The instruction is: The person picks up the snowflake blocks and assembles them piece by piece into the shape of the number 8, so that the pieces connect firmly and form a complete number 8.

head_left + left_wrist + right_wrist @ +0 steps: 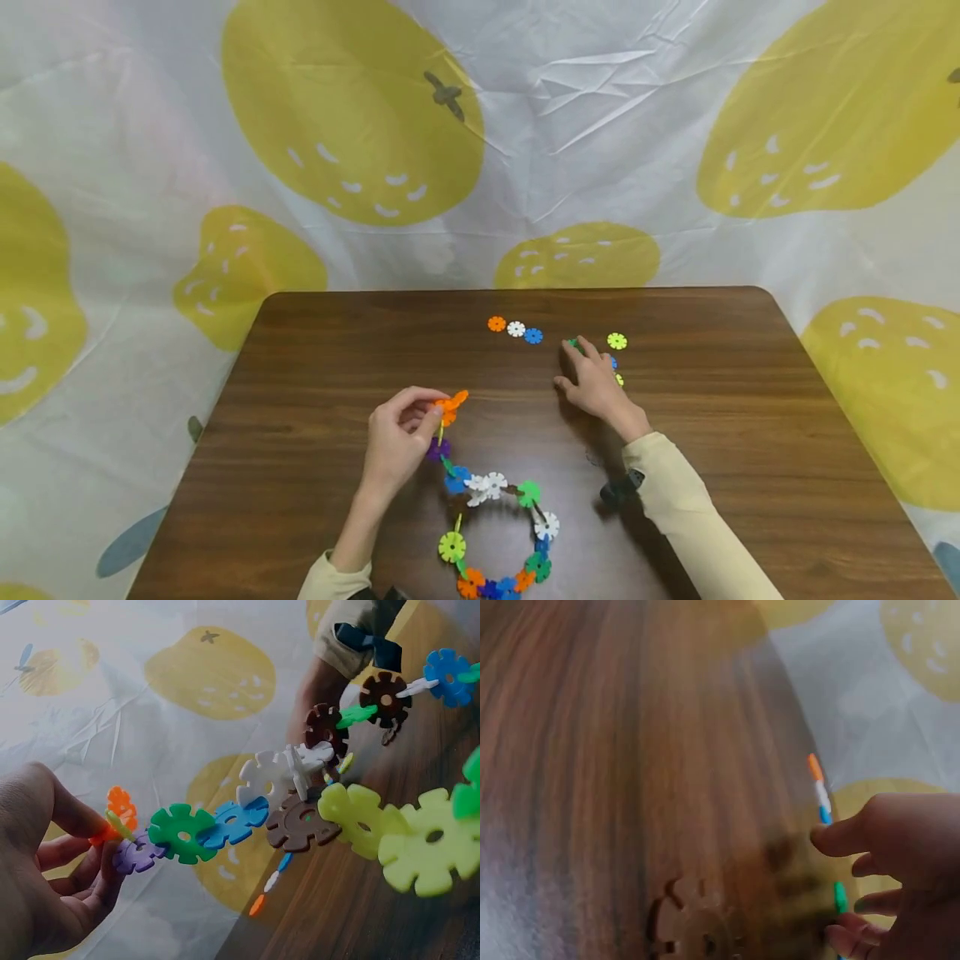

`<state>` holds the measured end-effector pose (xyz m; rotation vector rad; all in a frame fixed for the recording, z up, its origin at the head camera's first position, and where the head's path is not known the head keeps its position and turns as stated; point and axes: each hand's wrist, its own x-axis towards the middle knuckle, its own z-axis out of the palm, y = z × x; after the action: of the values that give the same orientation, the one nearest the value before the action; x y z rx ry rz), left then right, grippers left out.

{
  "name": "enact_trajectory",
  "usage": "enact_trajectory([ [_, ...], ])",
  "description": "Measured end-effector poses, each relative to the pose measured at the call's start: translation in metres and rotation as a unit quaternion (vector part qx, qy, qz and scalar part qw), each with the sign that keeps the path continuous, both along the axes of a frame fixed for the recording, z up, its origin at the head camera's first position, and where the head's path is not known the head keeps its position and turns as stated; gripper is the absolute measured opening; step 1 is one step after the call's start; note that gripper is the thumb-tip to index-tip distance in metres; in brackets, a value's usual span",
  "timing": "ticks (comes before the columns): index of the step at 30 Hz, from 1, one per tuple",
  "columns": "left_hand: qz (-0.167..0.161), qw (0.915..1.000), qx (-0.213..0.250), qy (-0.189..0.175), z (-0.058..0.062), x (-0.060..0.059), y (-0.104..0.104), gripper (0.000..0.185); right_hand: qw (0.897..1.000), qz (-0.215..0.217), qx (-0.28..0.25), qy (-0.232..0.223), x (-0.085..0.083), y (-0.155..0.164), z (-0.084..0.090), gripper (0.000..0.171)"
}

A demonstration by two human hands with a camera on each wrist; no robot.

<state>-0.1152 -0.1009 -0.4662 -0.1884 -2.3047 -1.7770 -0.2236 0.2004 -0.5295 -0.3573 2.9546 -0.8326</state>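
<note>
My left hand [402, 431] pinches the orange notched disc [452, 407] at the end of a chain of flower-shaped interlocking discs. In the left wrist view, purple [139, 856], green [182, 834] and blue [235, 823] discs follow on from it. Below the hand, the chain curves into a loop through white [493, 485] and light green [528, 493] discs. My right hand [596, 385] reaches toward the far side of the table, fingertips right at a loose green disc [573, 342]. That disc is partly hidden by the fingers, which are spread and loosely bent.
Loose orange [497, 324], white [516, 329] and blue [533, 336] discs lie in a row near the table's [337, 350] back edge. A yellow-green disc [617, 341] lies beyond the right hand. A brown disc [701, 922] shows blurred in the right wrist view. A fruit-patterned cloth [420, 250] hangs behind.
</note>
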Motion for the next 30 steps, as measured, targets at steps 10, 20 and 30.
enact_trajectory([
  [10, 0.009, 0.9998, 0.018, 0.002, 0.001, 0.000, 0.001, 0.013, 0.993, 0.015, 0.061, 0.100, 0.004, -0.008, -0.008, 0.029],
  [20, 0.021, 0.9983, 0.052, 0.015, 0.003, 0.000, 0.001, 0.011, 0.981, 0.019, 0.065, 0.180, 0.009, -0.011, -0.013, 0.012],
  [30, 0.025, 0.9983, 0.050, 0.015, 0.001, 0.001, 0.001, 0.012, 0.995, -0.001, -0.036, 0.093, 0.018, -0.014, -0.012, 0.027],
])
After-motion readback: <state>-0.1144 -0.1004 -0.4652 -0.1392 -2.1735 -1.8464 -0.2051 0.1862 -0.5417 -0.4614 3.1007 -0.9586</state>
